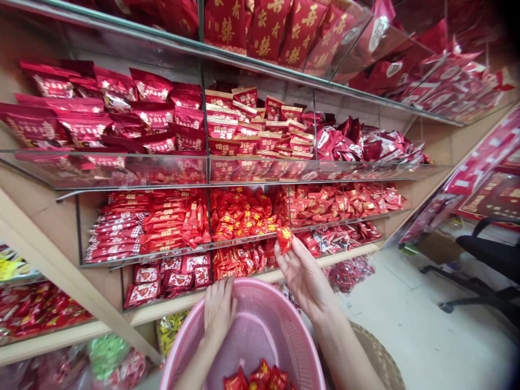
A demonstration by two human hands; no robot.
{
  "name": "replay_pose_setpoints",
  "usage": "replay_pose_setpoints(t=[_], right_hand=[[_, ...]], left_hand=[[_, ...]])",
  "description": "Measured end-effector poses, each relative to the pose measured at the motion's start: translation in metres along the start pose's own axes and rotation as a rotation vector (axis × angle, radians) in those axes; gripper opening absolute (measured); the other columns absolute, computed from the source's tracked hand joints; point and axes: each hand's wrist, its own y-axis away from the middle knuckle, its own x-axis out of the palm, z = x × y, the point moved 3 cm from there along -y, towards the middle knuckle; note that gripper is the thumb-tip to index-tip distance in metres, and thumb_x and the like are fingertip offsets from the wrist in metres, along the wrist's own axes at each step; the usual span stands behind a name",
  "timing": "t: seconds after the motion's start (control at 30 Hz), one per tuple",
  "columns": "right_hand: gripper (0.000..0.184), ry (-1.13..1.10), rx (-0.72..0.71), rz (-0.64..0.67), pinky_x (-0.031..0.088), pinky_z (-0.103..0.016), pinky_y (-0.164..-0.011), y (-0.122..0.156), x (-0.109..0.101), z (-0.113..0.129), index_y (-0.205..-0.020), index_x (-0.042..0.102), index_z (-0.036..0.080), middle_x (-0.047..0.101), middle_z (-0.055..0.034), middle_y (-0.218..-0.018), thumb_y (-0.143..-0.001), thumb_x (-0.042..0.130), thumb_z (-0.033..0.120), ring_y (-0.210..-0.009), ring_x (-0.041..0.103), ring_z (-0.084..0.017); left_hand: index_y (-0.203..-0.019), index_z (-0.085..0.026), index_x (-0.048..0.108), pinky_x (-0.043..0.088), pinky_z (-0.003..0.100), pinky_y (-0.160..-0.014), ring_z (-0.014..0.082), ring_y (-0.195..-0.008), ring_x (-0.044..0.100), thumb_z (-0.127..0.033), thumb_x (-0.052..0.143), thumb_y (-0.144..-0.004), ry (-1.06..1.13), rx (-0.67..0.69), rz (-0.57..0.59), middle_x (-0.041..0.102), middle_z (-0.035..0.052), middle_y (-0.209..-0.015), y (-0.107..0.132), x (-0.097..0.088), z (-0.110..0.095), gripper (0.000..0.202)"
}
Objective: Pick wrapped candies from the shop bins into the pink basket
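Note:
A pink plastic basket [298, 330] with a mesh bottom is at the lower middle. My left hand [219, 307] is closed over its far rim, fingers hooked over the edge. Inside, near the bottom of the view, lie several red-wrapped candies [264, 375]. Between the thumb and fingers of my right hand [303, 273] is a small red candy [284, 239] with yellow print. It is held up in front of the glass shelf edge, right of the basket. Behind it, a shelf bin holds a heap of similar red and yellow candies [241, 214].
Glass-fronted shelves [130, 170] carry many red packets. A slanted wooden post [77, 276] stands at left. To the right are a black chair [493, 246] and the pale floor [414, 319]. A woven basket [379, 352] sits beneath my right forearm.

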Motion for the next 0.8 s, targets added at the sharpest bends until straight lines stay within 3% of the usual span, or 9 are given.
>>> replay_pose_setpoints(t=[0.17, 0.5, 0.6, 0.73, 0.8], right_hand=[[0.025, -0.006, 0.034, -0.038, 0.055, -0.028, -0.082, 0.003, -0.004, -0.001, -0.091, 0.064, 0.024, 0.069, 0.0017, -0.093, -0.068, 0.073, 0.025, -0.085, 0.066, -0.014], [0.027, 0.015, 0.023, 0.012, 0.051, -0.030, -0.082, 0.010, -0.014, -0.005, -0.094, 0.063, 0.024, 0.068, 0.0003, -0.096, -0.068, 0.073, 0.024, -0.086, 0.063, -0.013], [0.024, 0.145, 0.094, 0.084, 0.049, -0.028, -0.079, 0.024, -0.035, -0.023, -0.093, 0.063, 0.024, 0.067, -0.0001, -0.092, -0.071, 0.072, 0.027, -0.082, 0.062, -0.013], [0.022, 0.440, 0.283, 0.167, 0.046, -0.027, -0.078, 0.051, -0.082, -0.067, -0.089, 0.063, 0.020, 0.064, -0.0012, -0.091, -0.071, 0.071, 0.031, -0.083, 0.059, -0.014], [0.021, 0.644, 0.259, 0.193, 0.044, -0.027, -0.072, 0.062, -0.105, -0.088, -0.087, 0.063, 0.020, 0.062, -0.0008, -0.084, -0.073, 0.069, 0.034, -0.078, 0.057, -0.014]], left_hand=[[-0.127, -0.018, 0.044, 0.036, 0.038, -0.087, 0.0219, -0.096, 0.047, -0.016, 0.042, -0.082, 0.002, -0.003, -0.001, 0.056, 0.0087, -0.111, -0.001, -0.001, 0.000, 0.046], [-0.128, -0.017, 0.044, 0.034, 0.039, -0.090, 0.0227, -0.098, 0.046, -0.014, 0.042, -0.081, 0.000, -0.016, 0.034, 0.055, 0.0091, -0.113, -0.001, -0.002, -0.001, 0.047], [-0.127, -0.017, 0.044, 0.034, 0.039, -0.090, 0.0224, -0.099, 0.046, -0.015, 0.043, -0.081, 0.005, -0.015, 0.031, 0.055, 0.0088, -0.113, -0.001, -0.003, -0.002, 0.046], [-0.124, -0.016, 0.046, 0.035, 0.038, -0.088, 0.0225, -0.099, 0.046, -0.016, 0.041, -0.082, 0.003, -0.024, 0.062, 0.056, 0.0087, -0.113, -0.002, -0.005, -0.004, 0.043], [-0.125, -0.016, 0.046, 0.034, 0.038, -0.089, 0.0230, -0.100, 0.046, -0.017, 0.042, -0.082, 0.002, -0.029, 0.065, 0.056, 0.0091, -0.114, -0.002, -0.007, -0.005, 0.043]])
